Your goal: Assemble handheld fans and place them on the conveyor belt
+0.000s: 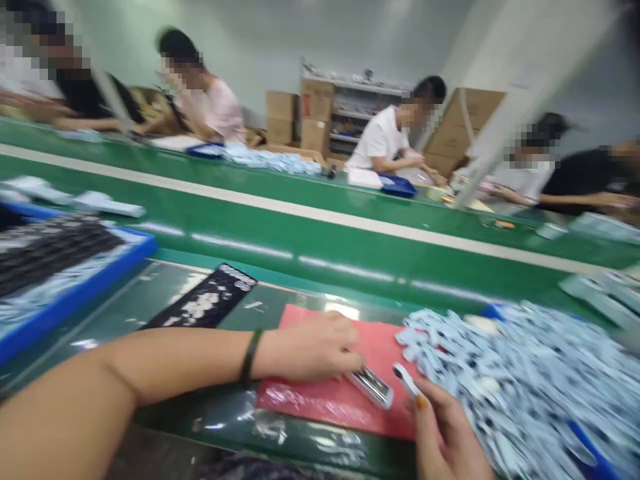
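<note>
My left hand [320, 347], with a dark band at its wrist, reaches across a red mat [295, 393]. Its fingers curl over the upper end of a slim silver-framed part [374, 388] whose other end points toward my right hand. Between thumb and fingers of my right hand [445, 427], closed, is a small pale strip-like piece [407, 381] with a dark spot at its rounded tip. The two held things are close but apart. Right of the mat spreads a large heap of pale blue pieces [520, 380]. Motion blur hides fine detail.
A blue tray [145, 247] of black and pale strips stands at left. Beyond the mat lies a black sheet with white patches [200, 307]. A green conveyor belt [280, 233] runs across, with several people working on its far side. Plastic scraps [270, 427] lie near the front edge.
</note>
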A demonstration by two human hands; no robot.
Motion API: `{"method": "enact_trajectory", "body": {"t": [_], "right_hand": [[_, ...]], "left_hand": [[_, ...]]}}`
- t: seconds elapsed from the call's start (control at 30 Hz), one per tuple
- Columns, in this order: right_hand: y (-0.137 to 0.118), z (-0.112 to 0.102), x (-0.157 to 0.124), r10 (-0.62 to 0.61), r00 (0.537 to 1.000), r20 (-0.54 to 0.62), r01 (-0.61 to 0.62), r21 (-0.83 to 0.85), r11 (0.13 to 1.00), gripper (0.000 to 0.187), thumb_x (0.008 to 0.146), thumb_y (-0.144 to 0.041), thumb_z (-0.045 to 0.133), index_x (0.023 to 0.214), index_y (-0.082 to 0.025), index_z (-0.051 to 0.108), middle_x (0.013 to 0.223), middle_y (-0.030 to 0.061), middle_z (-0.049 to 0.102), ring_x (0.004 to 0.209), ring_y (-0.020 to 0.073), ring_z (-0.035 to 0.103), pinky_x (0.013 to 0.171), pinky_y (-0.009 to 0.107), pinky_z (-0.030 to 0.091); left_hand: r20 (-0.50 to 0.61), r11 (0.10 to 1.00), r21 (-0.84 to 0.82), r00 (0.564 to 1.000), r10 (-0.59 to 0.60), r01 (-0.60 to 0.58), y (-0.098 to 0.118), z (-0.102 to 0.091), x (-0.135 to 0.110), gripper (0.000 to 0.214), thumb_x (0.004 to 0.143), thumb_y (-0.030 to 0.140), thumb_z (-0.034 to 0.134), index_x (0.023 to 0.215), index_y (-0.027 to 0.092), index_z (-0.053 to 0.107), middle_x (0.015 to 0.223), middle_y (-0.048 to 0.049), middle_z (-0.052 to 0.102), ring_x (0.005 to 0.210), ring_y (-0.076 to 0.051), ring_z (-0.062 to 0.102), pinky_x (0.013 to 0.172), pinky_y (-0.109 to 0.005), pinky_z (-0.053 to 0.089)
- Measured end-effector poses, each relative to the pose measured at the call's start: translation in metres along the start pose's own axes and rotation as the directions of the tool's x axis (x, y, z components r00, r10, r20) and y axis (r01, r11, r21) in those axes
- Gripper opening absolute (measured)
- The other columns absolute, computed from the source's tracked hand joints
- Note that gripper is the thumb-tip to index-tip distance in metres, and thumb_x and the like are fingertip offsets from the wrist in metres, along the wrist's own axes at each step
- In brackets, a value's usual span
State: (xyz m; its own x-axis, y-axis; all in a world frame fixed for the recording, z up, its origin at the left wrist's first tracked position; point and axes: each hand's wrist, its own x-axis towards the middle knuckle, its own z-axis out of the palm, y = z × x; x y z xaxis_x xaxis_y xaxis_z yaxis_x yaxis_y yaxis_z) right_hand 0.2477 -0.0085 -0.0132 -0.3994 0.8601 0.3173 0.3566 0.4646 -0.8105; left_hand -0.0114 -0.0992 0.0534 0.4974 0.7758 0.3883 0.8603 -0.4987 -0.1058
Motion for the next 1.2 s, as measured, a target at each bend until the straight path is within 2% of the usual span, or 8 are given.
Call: {"method": "enact_trajectory", "body": {"t": [0.07,0.2,0.3,0.47,0.63,0.87,1.0,1.2], "right_hand": [[-0.016,-0.004,0.002,-0.010,1.000,0.016,0.010,0.005,1.000,0.035,0.102,-0.048,0.051,0.111,-0.020,0.070,0.092,0.0071,0.075,0.076,0.0214,0.071,0.069,0.031,0.056],[-0.048,0.006,0.017,-0.030,0.984,0.173,0.021,0.057,0.998,0.025,0.106,-0.034,0.044,0.108,-0.023,0.066,0.087,0.0018,0.072,0.073,0.0160,0.068,0.065,0.025,0.051],[-0.068,0.019,0.027,-0.053,0.955,0.290,0.052,0.009,0.999,0.021,0.105,-0.028,0.043,0.104,-0.024,0.064,0.088,0.0006,0.073,0.076,0.0167,0.068,0.066,0.026,0.048],[-0.086,0.032,0.032,-0.081,0.939,0.334,0.164,-0.227,0.960,0.016,0.103,-0.021,0.046,0.099,-0.022,0.061,0.081,0.0009,0.071,0.067,0.0200,0.065,0.059,0.030,0.034],[-0.082,0.031,0.030,-0.072,0.941,0.330,0.162,-0.253,0.954,0.016,0.104,-0.025,0.053,0.094,-0.024,0.066,0.088,0.0032,0.066,0.081,0.0216,0.063,0.070,0.032,0.040],[-0.054,0.030,0.027,-0.022,0.924,0.383,-0.035,0.142,0.989,0.013,0.099,-0.023,0.062,0.110,-0.026,0.068,0.115,0.0041,0.066,0.111,0.0214,0.061,0.097,0.036,0.048],[-0.054,0.023,0.017,-0.066,0.880,0.470,0.037,0.071,0.997,0.040,0.097,-0.024,0.067,0.135,-0.025,0.056,0.128,0.0056,0.065,0.118,0.0239,0.058,0.105,0.042,0.044],[-0.061,0.026,0.005,-0.117,0.867,0.484,0.150,-0.029,0.988,0.035,0.100,-0.022,0.060,0.135,-0.025,0.058,0.127,0.0054,0.065,0.114,0.0257,0.056,0.100,0.044,0.043]], "left_hand": [[0.080,0.988,-0.108,0.992,-0.099,0.108,-0.009,0.002,-0.005,0.027,0.094,0.041,0.070,0.106,0.018,0.063,0.094,-0.0073,0.060,0.085,-0.024,0.054,0.074,-0.039,0.045],[0.203,0.922,-0.280,0.956,-0.214,0.266,-0.021,0.003,-0.010,0.024,0.100,0.037,0.061,0.116,0.019,0.061,0.112,-0.0106,0.060,0.099,-0.026,0.056,0.083,-0.040,0.048],[0.166,0.895,-0.350,0.959,-0.232,0.277,-0.018,0.002,-0.009,0.024,0.101,0.036,0.059,0.117,0.019,0.060,0.118,-0.0110,0.060,0.108,-0.028,0.055,0.094,-0.044,0.047],[0.101,0.838,-0.488,0.970,-0.223,0.244,-0.016,0.005,-0.005,0.020,0.102,0.037,0.058,0.113,0.020,0.061,0.113,-0.0075,0.065,0.108,-0.025,0.057,0.099,-0.044,0.044],[0.129,0.793,-0.539,0.959,-0.254,0.283,-0.016,0.008,-0.003,0.017,0.104,0.027,0.050,0.105,0.019,0.065,0.101,-0.0074,0.065,0.096,-0.023,0.057,0.083,-0.038,0.047],[0.096,0.820,-0.508,0.963,-0.253,0.266,-0.008,0.004,-0.006,0.014,0.103,0.024,0.053,0.102,0.019,0.066,0.102,-0.0072,0.067,0.099,-0.023,0.061,0.083,-0.037,0.052],[0.098,0.869,-0.425,0.967,-0.234,0.253,0.008,-0.004,-0.017,0.015,0.102,0.027,0.057,0.113,0.021,0.064,0.116,-0.0083,0.068,0.113,-0.025,0.061,0.101,-0.045,0.050],[0.139,0.901,-0.279,0.942,-0.306,0.333,0.032,-0.004,-0.024,0.025,0.102,0.021,0.052,0.126,0.018,0.060,0.127,-0.0103,0.067,0.128,-0.031,0.054,0.106,-0.053,0.049]]}}
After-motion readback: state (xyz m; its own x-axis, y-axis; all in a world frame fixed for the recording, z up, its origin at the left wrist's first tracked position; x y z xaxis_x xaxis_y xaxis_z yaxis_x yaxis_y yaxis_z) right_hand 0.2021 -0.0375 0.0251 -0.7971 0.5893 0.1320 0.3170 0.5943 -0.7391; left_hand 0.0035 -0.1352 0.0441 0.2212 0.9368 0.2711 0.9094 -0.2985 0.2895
